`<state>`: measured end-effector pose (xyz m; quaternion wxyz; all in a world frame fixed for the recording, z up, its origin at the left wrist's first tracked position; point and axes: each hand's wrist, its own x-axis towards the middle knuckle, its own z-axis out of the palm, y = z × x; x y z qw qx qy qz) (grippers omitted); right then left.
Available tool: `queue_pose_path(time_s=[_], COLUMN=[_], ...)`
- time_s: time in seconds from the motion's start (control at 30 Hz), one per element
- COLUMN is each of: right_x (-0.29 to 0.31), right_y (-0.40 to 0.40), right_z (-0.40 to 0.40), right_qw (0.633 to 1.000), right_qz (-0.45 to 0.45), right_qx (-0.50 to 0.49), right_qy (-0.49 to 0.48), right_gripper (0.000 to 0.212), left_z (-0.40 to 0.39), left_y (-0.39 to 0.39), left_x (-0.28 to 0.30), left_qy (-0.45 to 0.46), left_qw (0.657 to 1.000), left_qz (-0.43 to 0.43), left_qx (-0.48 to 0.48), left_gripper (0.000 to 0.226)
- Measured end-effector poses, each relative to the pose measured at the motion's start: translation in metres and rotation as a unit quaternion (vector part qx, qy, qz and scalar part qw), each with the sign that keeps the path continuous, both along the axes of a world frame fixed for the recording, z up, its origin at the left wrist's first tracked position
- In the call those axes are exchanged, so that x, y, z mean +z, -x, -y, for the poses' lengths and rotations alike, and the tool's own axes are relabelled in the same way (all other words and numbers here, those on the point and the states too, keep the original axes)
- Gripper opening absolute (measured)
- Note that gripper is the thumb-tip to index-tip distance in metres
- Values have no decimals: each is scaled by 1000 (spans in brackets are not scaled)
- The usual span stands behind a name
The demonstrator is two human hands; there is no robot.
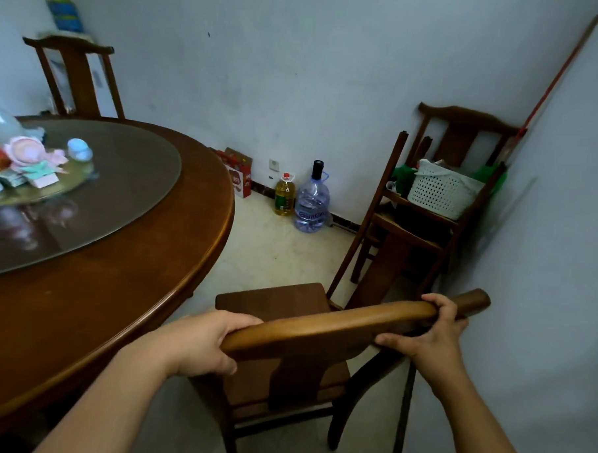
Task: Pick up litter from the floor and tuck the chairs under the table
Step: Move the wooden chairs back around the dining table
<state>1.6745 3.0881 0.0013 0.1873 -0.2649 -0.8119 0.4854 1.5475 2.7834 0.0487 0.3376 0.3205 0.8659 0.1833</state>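
Both hands, left (201,342) and right (433,331), curled round curved top rail of brown wooden chair (287,304); stiff, likely heavy. Round brown wooden table (144,288) at nine o'clock.

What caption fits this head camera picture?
Both hands, left hand and right hand, grip a wooden chair beside the round table.

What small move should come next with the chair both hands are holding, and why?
Probably slide the chair leftward toward the round table. The left hand and right hand both grip its top rail, and its seat sits clear of the table edge, not tucked under.
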Motion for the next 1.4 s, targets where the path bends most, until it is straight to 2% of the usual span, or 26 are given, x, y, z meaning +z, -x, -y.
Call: queue_pose_path(time_s=[0.27,0.47,0.87,1.1,1.27,1.4], right_x=[1,-10,-13,-13,-15,-18], right_y=[7,27,107,153,174,179], right_z=[11,34,124,158,162,160], right_qw=[999,996,973,949,938,929], right_qz=[-19,-7,-17,-6,-10,-3], right_qx=[40,86,230,316,347,370], right_qy=[-16,-10,4,3,-7,-4], right_gripper=[99,89,93,94,96,96], left_z=[18,51,150,171,170,168], left_y=[-25,-32,-61,-74,-72,-72], left_x=[-2,2,-2,0,-6,-13], left_qy=[33,63,48,38,19,-16], left_qw=[999,996,970,956,943,933], left_qz=[-8,-18,-17,-39,-91,-96], left_qx=[23,68,237,289,318,348], left_gripper=[68,68,68,68,63,45])
